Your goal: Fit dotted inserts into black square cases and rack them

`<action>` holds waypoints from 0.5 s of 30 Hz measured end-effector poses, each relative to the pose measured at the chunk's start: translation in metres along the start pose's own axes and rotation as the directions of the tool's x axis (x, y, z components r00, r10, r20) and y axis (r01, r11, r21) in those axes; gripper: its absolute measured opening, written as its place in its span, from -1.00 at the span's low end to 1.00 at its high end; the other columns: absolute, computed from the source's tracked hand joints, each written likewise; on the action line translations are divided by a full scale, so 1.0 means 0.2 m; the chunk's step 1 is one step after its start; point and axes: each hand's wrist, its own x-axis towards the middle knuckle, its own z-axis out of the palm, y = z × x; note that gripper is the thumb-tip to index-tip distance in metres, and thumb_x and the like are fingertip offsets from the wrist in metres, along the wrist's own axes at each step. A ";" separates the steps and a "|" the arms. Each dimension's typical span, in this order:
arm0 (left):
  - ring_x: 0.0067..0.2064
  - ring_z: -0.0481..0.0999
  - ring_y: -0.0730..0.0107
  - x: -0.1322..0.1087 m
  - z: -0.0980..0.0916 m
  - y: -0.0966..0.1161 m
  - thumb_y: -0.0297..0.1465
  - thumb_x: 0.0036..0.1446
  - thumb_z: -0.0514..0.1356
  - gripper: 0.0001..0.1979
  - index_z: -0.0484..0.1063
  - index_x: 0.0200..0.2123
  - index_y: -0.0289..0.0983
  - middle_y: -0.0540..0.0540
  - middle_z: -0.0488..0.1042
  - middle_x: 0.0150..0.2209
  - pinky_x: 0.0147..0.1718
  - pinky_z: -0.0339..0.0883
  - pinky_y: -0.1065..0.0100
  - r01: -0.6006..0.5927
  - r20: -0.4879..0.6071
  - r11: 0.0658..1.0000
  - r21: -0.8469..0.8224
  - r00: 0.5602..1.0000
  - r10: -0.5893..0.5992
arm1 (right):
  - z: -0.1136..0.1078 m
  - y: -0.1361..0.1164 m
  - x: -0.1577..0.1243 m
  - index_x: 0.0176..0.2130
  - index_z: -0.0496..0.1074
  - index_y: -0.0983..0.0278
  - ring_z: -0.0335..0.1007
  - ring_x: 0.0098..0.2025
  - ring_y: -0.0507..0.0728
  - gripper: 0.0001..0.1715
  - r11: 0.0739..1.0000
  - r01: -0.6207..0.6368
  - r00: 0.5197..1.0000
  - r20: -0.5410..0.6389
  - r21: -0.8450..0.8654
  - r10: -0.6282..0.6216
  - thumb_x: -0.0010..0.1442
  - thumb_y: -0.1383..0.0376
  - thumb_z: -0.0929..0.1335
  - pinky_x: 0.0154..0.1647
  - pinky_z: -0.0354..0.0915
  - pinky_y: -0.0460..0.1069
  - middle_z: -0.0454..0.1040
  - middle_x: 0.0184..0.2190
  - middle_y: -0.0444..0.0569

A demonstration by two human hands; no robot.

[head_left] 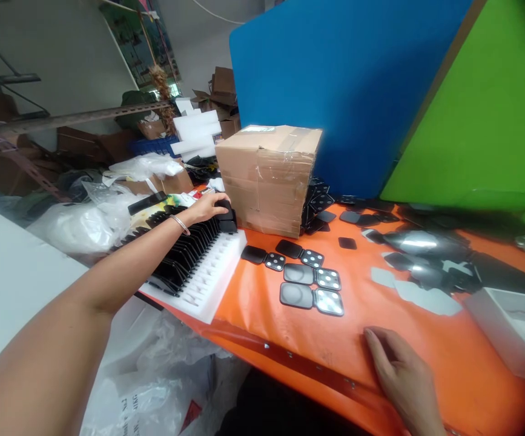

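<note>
Black piece, end of foam tray row: left hand fingers curled on it; I judge straight lift spares neighbours. Right hand flat, empty.

Cardboard box (taped), blue panel, plastic bags

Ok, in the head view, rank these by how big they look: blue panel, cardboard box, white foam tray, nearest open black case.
1. blue panel, by far the largest
2. cardboard box and white foam tray: about alike; the tray sits nearer the camera, so I won't rank them
3. open black case, smallest
</note>
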 end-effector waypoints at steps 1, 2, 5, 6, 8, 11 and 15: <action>-0.15 0.41 0.25 0.00 0.00 -0.02 -0.18 0.01 0.17 -0.66 0.39 -0.22 -0.30 -0.08 0.46 -0.21 -0.06 0.23 0.27 -0.007 0.015 1.000 -0.014 1.000 0.007 | 0.00 0.00 0.00 -0.41 0.45 0.24 0.49 -0.39 0.19 -0.60 1.000 0.002 1.000 -0.002 0.004 -0.001 0.13 0.01 0.22 -0.39 0.35 -0.01 0.55 -0.41 0.02; -0.15 0.41 0.26 0.01 0.01 -0.03 -0.17 0.02 0.16 -0.65 0.39 -0.21 -0.30 -0.08 0.46 -0.22 -0.06 0.23 0.28 -0.012 0.028 1.000 -0.023 1.000 0.013 | 0.00 -0.01 0.00 -0.41 0.45 0.24 0.49 -0.39 0.19 -0.60 1.000 0.004 1.000 -0.005 0.007 -0.004 0.13 0.02 0.22 -0.39 0.35 -0.01 0.55 -0.42 0.02; -0.15 0.39 0.27 0.02 -0.01 -0.06 -0.15 0.02 0.17 -0.63 0.39 -0.21 -0.31 -0.08 0.45 -0.21 -0.05 0.22 0.29 -0.022 0.055 0.999 -0.036 0.998 0.024 | -0.01 -0.02 0.00 -0.41 0.44 0.24 0.49 -0.38 0.19 -0.62 1.000 0.013 1.000 -0.002 0.011 -0.013 0.14 0.03 0.23 -0.37 0.35 -0.01 0.55 -0.41 0.03; -0.15 0.39 0.27 0.02 -0.01 -0.06 -0.14 0.02 0.17 -0.63 0.39 -0.21 -0.31 -0.08 0.45 -0.21 -0.05 0.22 0.30 -0.025 0.068 0.999 -0.037 0.997 0.028 | -0.01 -0.02 0.00 -0.41 0.44 0.24 0.49 -0.37 0.19 -0.63 1.000 0.016 1.000 0.000 0.009 -0.016 0.14 0.04 0.23 -0.37 0.35 -0.02 0.55 -0.41 0.03; -0.15 0.38 0.28 0.03 -0.02 -0.07 -0.13 0.03 0.17 -0.62 0.38 -0.21 -0.31 -0.08 0.44 -0.21 -0.05 0.21 0.31 -0.038 0.096 0.999 -0.029 0.995 0.041 | -0.01 -0.02 0.00 -0.40 0.45 0.24 0.49 -0.36 0.19 -0.64 1.000 0.018 1.000 0.005 0.005 -0.018 0.15 0.05 0.24 -0.36 0.35 -0.02 0.55 -0.39 0.03; -0.16 0.38 0.29 0.05 -0.02 -0.08 -0.12 0.05 0.15 -0.62 0.37 -0.22 -0.31 -0.08 0.43 -0.22 -0.06 0.21 0.32 -0.072 0.127 0.997 -0.017 0.989 0.073 | -0.01 -0.01 0.00 -0.39 0.44 0.24 0.49 -0.35 0.19 -0.64 1.000 0.014 1.000 0.008 -0.001 -0.014 0.15 0.05 0.23 -0.35 0.35 -0.02 0.55 -0.39 0.02; -0.15 0.39 0.28 0.07 -0.01 -0.08 -0.09 0.05 0.13 -0.60 0.37 -0.21 -0.30 -0.08 0.43 -0.22 -0.06 0.22 0.31 -0.067 0.149 0.998 -0.009 0.986 0.067 | 0.00 -0.01 0.00 -0.40 0.44 0.25 0.48 -0.37 0.18 -0.64 1.000 0.021 1.000 0.006 -0.002 -0.021 0.16 0.06 0.23 -0.35 0.35 -0.01 0.55 -0.40 0.03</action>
